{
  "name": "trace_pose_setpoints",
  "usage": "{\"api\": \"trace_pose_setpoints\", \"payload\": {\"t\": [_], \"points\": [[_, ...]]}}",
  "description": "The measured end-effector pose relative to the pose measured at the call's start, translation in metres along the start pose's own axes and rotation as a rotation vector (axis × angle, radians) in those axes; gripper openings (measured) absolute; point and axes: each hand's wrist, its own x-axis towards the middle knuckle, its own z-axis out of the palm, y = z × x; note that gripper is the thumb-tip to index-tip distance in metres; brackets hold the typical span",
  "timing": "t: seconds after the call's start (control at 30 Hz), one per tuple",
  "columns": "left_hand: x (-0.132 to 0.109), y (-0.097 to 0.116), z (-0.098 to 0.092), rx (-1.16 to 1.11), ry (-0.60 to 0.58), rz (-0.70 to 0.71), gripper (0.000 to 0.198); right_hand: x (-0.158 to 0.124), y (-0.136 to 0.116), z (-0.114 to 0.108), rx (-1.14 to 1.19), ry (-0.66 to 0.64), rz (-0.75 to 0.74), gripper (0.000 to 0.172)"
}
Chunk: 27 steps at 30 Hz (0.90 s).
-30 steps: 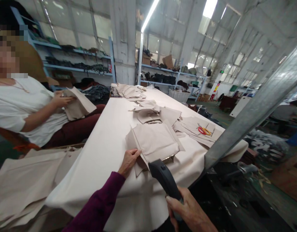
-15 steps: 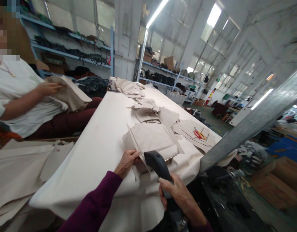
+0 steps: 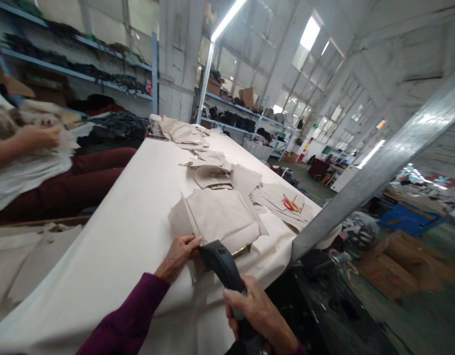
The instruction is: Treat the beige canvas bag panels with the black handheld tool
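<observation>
My left hand [image 3: 178, 256] pinches the near left corner of a beige fabric piece [image 3: 223, 219], fingers closed on its edge. This piece lies on a white-covered table [image 3: 138, 212], with other beige layers beneath it. A thin, shiny strip shows along its near right edge. My right hand [image 3: 255, 308] is wrapped around the handle of a black handheld tool with a curved head [image 3: 222, 261]. The tool's tip is at the same corner, close beside my left fingertips. Whether it touches the fabric I cannot tell.
Scissors with red and yellow handles [image 3: 292, 205] lie on beige pieces at the right. More beige fabric [image 3: 186, 134] is heaped at the far end. A slanted metal post [image 3: 345, 190] rises at the right edge. A co-worker's hand [image 3: 44, 137] holds cloth at left.
The view has swung right, so the scene sits further left. My left hand still pinches the corner, and the tool's head remains beside it. The co-worker's cloth has been moved.
</observation>
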Motion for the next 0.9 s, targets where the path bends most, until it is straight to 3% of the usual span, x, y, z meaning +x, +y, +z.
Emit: {"api": "trace_pose_setpoints", "payload": {"t": [0.17,0.47,0.8,0.9], "points": [[0.001,-0.004,-0.002,-0.012,-0.047,-0.05,0.035,0.008,-0.003,-0.008,0.039,0.08,-0.065,0.027],[0.005,-0.004,0.001,0.002,-0.041,-0.066,0.033,-0.025,0.004,-0.055,-0.009,0.25,-0.081,0.038],[0.002,-0.001,0.001,0.268,-0.086,0.053,0.041,0.037,-0.005,-0.103,0.059,0.394,-0.054,0.04],[0.004,-0.002,0.005,0.291,-0.105,0.09,0.043,0.041,-0.005,-0.111,0.047,0.43,-0.06,0.041]]}}
